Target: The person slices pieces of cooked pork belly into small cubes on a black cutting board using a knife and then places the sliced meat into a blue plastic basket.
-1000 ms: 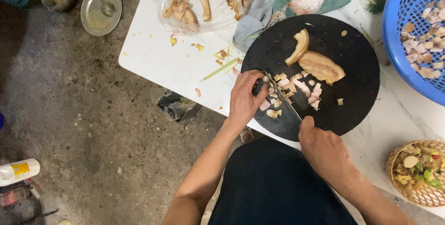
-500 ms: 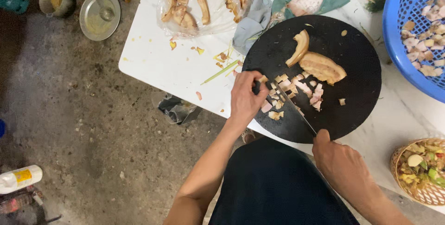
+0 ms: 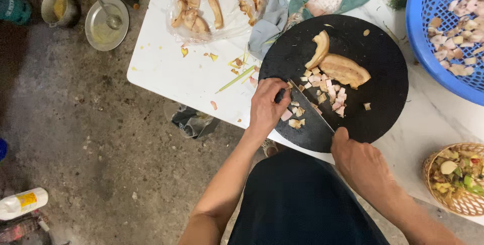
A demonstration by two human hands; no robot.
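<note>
- Head view: the right hand (image 3: 359, 160) is closed round the handle of a knife (image 3: 311, 106), whose blade lies slanting across a round black cutting board (image 3: 383, 93).
- The left hand (image 3: 266, 104) is curled over the blade's far end, pressing on it.
- Diced meat (image 3: 327, 91) lies beside the blade; two uncut cooked pork slabs (image 3: 344, 69) sit just beyond.
- The board rests on a white table (image 3: 171, 68), with a blue basket (image 3: 443, 48) and a woven basket (image 3: 456, 177) nearby.
</note>
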